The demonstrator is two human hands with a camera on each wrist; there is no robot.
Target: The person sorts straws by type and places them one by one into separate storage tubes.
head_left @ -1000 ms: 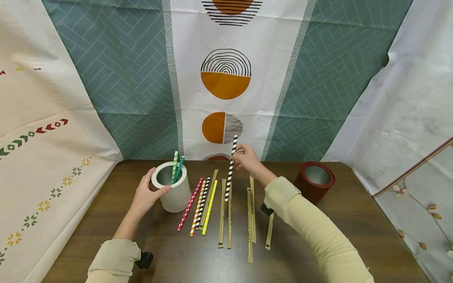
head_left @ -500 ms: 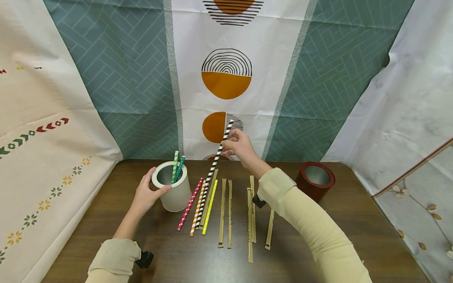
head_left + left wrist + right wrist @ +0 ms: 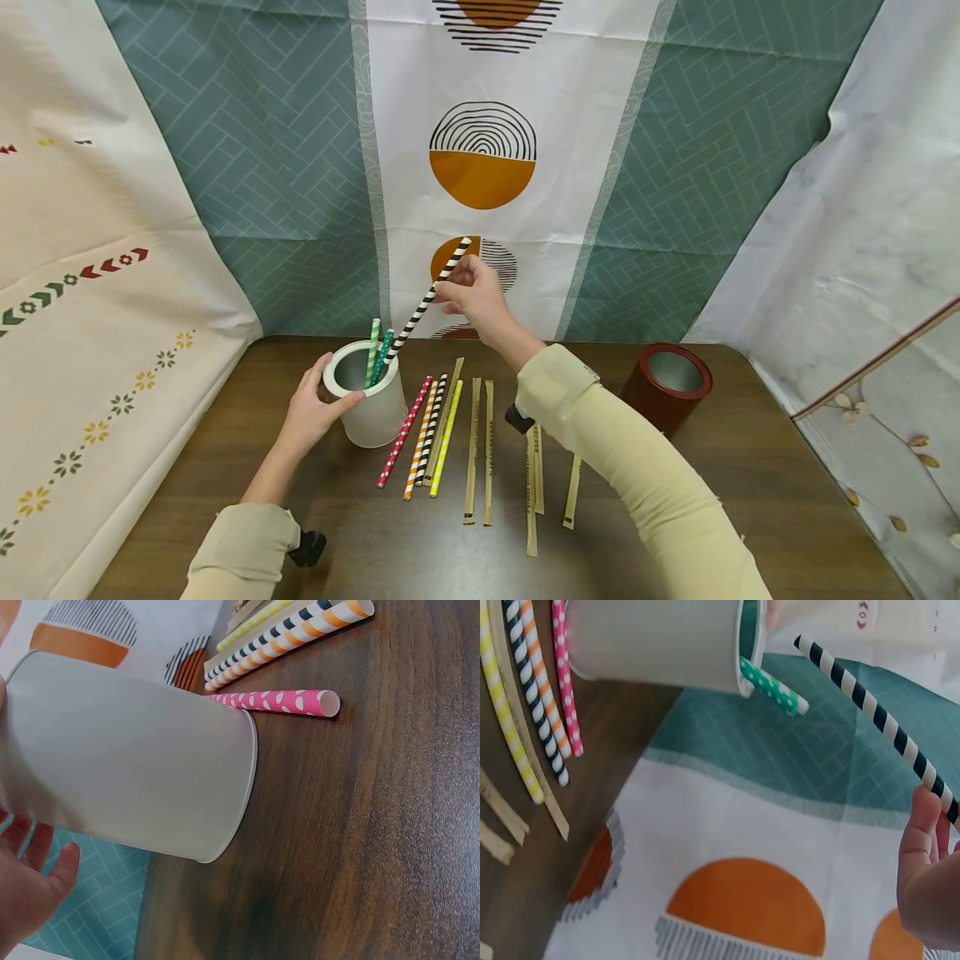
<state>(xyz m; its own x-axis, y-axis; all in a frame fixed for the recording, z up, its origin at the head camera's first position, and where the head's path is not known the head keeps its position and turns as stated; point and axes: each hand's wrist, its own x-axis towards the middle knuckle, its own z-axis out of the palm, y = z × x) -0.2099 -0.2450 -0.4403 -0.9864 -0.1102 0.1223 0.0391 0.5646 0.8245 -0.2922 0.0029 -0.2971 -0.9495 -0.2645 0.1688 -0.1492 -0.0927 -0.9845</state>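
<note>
Your right hand [image 3: 480,296] has its grip pinched, thumb against fingers, on a black-and-white striped paper straw [image 3: 417,316], a little above the straw's middle. The long axis slants down and leftward from that grip; in the right wrist view the lower end is apart from the white canister [image 3: 375,421], just above and beside its mouth. So the mouth lies below and left of your right grip, roughly along the straw's line but with the straw tilted, not upright. Your hand is raised over the worktop [image 3: 360,533], its forearm crossing in from the right. Your left hand [image 3: 311,408] is the nearer one to the canister, gripping its rim, thumb on the near side, fingers round the left. Inside lean a light-green striped straw [image 3: 372,342] and a teal dotted straw [image 3: 775,688].
</note>
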